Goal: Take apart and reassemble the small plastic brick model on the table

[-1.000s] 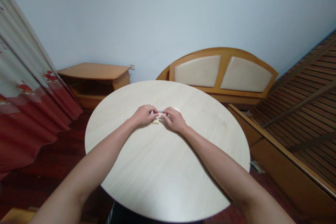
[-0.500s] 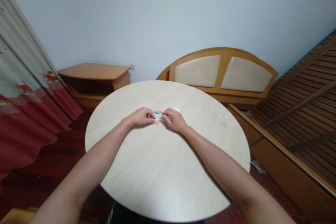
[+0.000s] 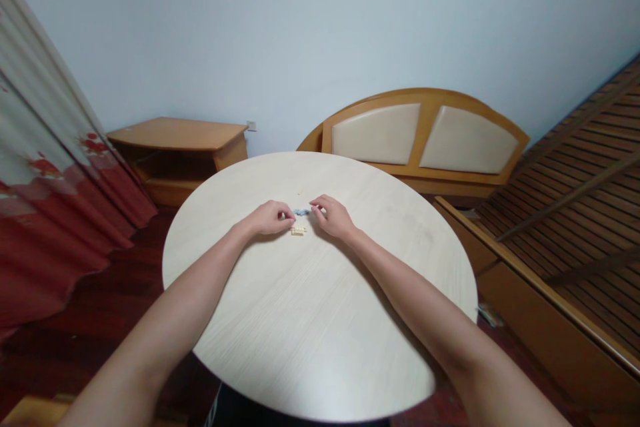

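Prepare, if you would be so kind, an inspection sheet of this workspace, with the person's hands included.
Surface: round pale table, wood-grained.
Job's things: cream pieces near the left fingertips; blue pieces beyond them, between the hands. Exact shapes too small to tell.
Clutter: a tiny speck beyond the blue pieces; an unclear item on the floor, right of the table.
Hands: left hand, thumb and fingers close together; right hand, fingers curled beside the blue pieces. Grip unclear for both.
Cables: nothing seen.
Surroundings: curtain, cabinet, headboard, wall.
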### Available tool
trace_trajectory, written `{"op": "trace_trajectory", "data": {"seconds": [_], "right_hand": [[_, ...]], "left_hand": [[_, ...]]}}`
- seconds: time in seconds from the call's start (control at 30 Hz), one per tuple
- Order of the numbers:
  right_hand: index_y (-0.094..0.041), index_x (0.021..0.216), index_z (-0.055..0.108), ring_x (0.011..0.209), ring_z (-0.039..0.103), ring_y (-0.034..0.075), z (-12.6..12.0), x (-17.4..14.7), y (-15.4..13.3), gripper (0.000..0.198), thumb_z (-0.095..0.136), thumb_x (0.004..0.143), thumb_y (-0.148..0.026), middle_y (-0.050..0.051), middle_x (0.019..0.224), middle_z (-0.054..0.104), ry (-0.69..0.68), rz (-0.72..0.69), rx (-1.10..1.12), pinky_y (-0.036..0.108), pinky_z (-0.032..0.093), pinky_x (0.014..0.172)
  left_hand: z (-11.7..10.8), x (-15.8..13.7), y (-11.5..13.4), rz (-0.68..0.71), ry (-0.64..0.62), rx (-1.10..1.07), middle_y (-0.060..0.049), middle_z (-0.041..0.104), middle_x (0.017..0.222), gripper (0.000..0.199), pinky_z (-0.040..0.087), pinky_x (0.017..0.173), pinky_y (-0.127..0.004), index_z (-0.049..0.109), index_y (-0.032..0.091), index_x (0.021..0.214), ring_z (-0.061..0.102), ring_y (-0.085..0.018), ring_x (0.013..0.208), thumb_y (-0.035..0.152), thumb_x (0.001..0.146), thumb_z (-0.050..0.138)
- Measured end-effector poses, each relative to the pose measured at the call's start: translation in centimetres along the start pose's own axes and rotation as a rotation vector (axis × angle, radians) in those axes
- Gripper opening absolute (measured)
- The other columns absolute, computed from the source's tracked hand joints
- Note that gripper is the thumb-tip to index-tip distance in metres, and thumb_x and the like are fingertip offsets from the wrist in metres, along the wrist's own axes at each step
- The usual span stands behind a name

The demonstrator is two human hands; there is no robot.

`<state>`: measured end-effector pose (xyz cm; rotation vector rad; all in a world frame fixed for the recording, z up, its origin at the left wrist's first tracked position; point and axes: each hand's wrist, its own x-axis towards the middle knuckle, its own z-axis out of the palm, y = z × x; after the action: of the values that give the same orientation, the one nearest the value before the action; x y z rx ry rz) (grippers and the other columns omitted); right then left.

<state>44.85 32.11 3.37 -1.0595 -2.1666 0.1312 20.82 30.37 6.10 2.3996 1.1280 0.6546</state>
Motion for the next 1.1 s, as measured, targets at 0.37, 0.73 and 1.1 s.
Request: {"op": "trace_trajectory", "data": {"seconds": [0.37, 0.73, 1.1], "right_hand": [[-0.023, 0.085, 0.079, 0.083, 0.070, 0.021, 4.9, 10.7, 4.4, 0.015, 0.080, 0.071, -0.019, 0.008, 0.088, 0.079, -0.367, 0.137, -0.163, 0.025, 0.050, 0.075], [-0.015, 0.054, 0.062, 0.068, 0.061, 0.017, -4.2, 4.4, 11.5, 0.030, 0.068, 0.083, -0.006, 0.012, 0.064, 0.066, -0.095, 0.551, -0.295, 0.032, 0.042, 0.070], [-0.019, 0.087, 0.074, 0.072, 0.064, 0.017, -0.9, -1.5, -0.1, 0.019, 0.061, 0.095, -0.031, 0.005, 0.083, 0.075, 0.107, 0.175, 0.195, 0.027, 0.046, 0.069]], "left_hand": [[0.5, -0.1, -1.0, -0.042, 0.088, 0.045, -0.005, 0.076, 0.087, 0.022, 0.046, 0.065, -0.027, 0.079, 0.018, 0.089, 0.063, -0.016, 0.072, 0.027, 0.084, 0.059], [0.5, 0.2, -1.0, -0.054, 0.100, 0.062, -0.007, 0.076, 0.090, 0.021, 0.046, 0.068, -0.029, 0.079, 0.018, 0.089, 0.063, -0.017, 0.074, 0.024, 0.085, 0.059], [2.0, 0.6, 1.3, 0.011, 0.241, 0.099, -0.007, 0.076, 0.108, 0.032, 0.049, 0.078, -0.028, 0.073, 0.019, 0.118, 0.066, -0.017, 0.083, 0.037, 0.092, 0.066]]}}
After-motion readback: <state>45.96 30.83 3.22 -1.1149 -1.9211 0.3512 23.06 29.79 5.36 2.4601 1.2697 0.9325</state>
